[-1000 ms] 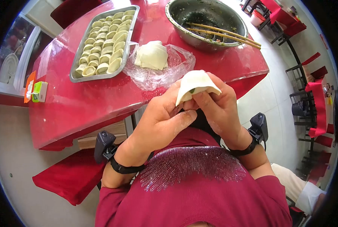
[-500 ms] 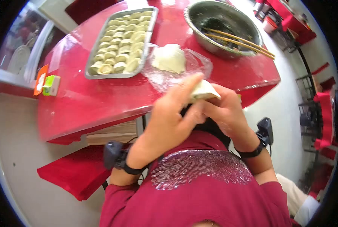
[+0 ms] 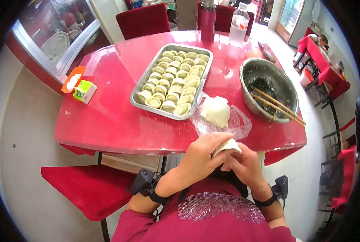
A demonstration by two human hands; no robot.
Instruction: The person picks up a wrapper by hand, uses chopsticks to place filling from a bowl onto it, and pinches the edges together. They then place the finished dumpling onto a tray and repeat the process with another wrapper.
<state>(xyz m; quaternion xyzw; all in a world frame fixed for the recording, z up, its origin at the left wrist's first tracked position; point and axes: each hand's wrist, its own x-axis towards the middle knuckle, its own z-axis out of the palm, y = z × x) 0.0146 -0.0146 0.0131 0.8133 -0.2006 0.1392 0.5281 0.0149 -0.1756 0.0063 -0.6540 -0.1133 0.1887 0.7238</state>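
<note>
Between my two hands is a dumpling (image 3: 228,146), its pale wrapper folded over and a bit of dark filling showing at its left side. My left hand (image 3: 198,161) is closed around it from the left. From the right, the fingers of my right hand (image 3: 247,164) pinch its near edge. Just beyond my hands, a stack of white wrappers (image 3: 215,112) rests on a crumpled clear plastic bag (image 3: 241,126). A metal tray (image 3: 136,104) to the left of the stack holds rows of folded dumplings (image 3: 172,82).
At right stands a steel bowl (image 3: 244,76) with dark filling and wooden chopsticks (image 3: 278,105) across its rim. A purple flask (image 3: 207,22) and a clear bottle (image 3: 238,26) stand at the back of the red table (image 3: 107,125). A small green-and-white box (image 3: 84,92) lies left.
The view has tilted up, bringing the flask, bottle and chairs into sight. Both hands still hold the dumpling, and its wrapper now looks more folded over.
</note>
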